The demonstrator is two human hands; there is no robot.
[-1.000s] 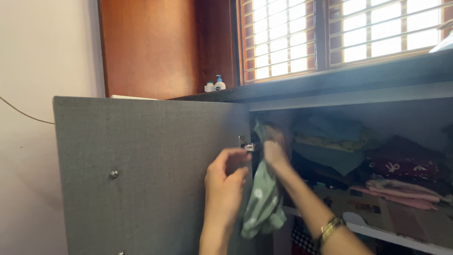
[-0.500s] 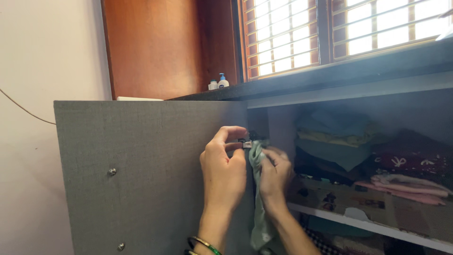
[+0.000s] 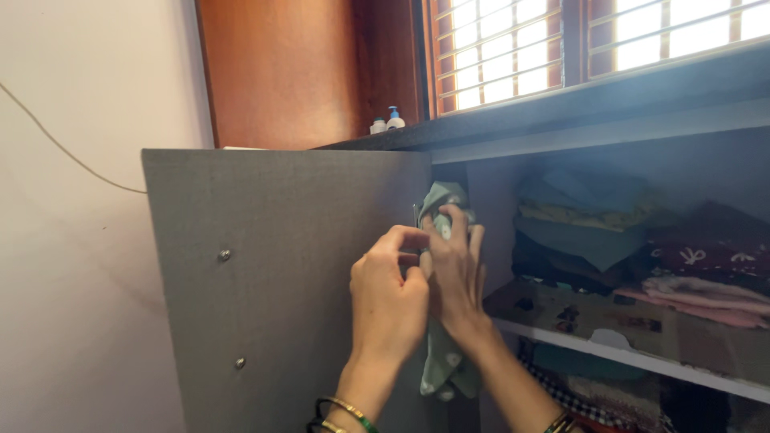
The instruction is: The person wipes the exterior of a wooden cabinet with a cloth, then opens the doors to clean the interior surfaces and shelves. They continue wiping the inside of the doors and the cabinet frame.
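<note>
Hanging at the hinge edge of the grey cupboard door [image 3: 281, 265], a pale green cloth [image 3: 443, 369], since raised against that edge, is pinched by left hand [image 3: 391, 301] and right hand [image 3: 455, 269], pressed together, beside folded clothes [image 3: 593, 232].

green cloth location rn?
Head view, centre: the green cloth hangs at the grey cabinet door edge, pinned by both hands, left of the stacked clothes.
</note>
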